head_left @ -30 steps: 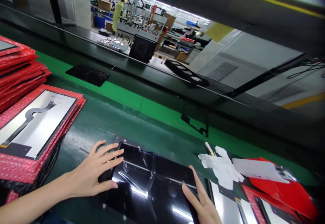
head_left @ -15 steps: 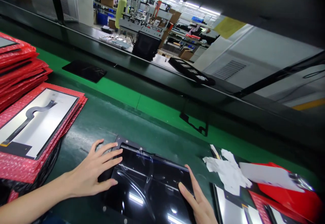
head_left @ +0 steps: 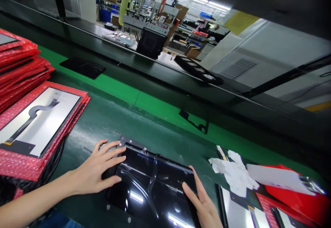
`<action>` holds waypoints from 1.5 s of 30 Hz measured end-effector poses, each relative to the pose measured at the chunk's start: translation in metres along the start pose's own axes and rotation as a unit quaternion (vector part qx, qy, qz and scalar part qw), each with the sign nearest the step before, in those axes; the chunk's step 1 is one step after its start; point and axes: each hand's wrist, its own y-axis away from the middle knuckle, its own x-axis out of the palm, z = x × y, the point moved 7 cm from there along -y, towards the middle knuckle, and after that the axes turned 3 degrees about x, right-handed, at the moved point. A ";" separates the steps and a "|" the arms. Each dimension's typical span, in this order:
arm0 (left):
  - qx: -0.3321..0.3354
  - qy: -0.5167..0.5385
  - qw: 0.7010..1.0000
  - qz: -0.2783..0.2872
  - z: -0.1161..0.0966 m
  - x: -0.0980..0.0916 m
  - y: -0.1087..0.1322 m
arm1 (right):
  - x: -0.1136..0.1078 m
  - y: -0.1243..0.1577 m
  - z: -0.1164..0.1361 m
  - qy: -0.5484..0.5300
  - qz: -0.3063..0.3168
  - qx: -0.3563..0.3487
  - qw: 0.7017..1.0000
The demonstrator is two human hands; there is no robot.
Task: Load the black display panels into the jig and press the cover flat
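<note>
A glossy black display panel [head_left: 155,190] with wrinkled clear film on its face lies in front of me. Under its far left corner shows a dark plate [head_left: 134,142] with round metal studs. My left hand [head_left: 100,169] rests with spread fingers along the panel's left edge, fingertips touching it and the plate. At the opposite edge, my right hand [head_left: 203,200] grips the panel, thumb on its face and a finger along its side. The rest of my right fingers are hidden underneath or out of frame.
Left, a silver-backed panel [head_left: 42,121] with a ribbon cable lies on red bubble bags [head_left: 82,100], beside a taller red stack [head_left: 23,69]. Right are white crumpled cloths [head_left: 235,173], more panels [head_left: 232,207] and a red bag [head_left: 297,197]. A black sheet [head_left: 82,68] lies beyond; a raised ledge crosses behind.
The view has shifted slightly. Both hands keep nearly the same places on the panel, with no clear change in hold.
</note>
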 end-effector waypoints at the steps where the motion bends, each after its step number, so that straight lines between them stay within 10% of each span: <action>1: -0.017 0.009 1.000 -0.008 0.003 -0.001 0.000 | 0.000 0.000 -0.001 -0.009 0.001 0.014 1.000; 28: 0.020 -0.020 0.996 0.080 -0.007 0.005 0.002 | 0.002 0.017 -0.010 -0.055 -0.045 0.033 0.997; 35: 0.015 -0.100 0.991 0.093 -0.009 0.008 0.000 | -0.014 0.009 -0.001 0.136 -0.082 -0.132 0.978; 45: 0.044 -0.212 0.976 0.024 0.002 0.016 -0.001 | -0.043 -0.056 0.009 0.239 0.090 -0.150 0.955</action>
